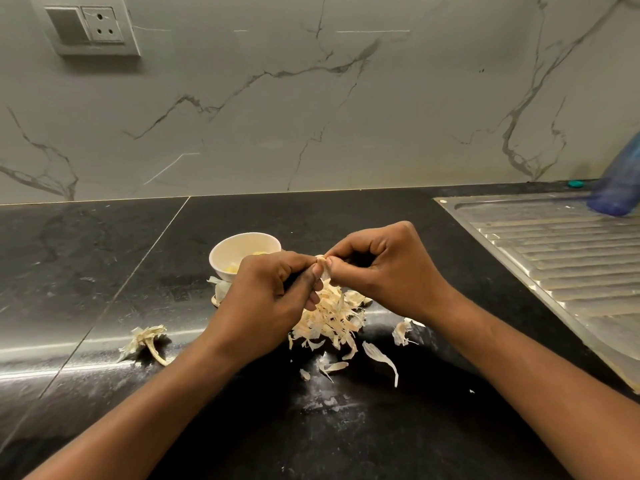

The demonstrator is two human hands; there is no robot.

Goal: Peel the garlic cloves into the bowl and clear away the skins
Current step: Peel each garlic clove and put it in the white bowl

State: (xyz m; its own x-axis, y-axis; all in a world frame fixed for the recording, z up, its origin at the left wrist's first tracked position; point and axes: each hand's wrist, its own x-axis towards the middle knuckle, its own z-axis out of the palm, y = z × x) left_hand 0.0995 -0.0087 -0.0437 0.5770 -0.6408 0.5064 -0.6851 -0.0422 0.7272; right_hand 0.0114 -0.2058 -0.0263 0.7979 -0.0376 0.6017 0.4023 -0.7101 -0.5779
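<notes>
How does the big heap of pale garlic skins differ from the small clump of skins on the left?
The big heap of pale garlic skins is far larger, many loose strips; the small clump of skins is a single bunched piece. The heap lies near the white bowl; the clump lies apart, alone. Both are papery, on the black countertop.

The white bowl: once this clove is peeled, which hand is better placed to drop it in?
Likely the left hand: it is right beside the bowl, overlapping its rim in view, and pinches the clove. The right hand, also pinching it, is farther from the bowl.
</notes>
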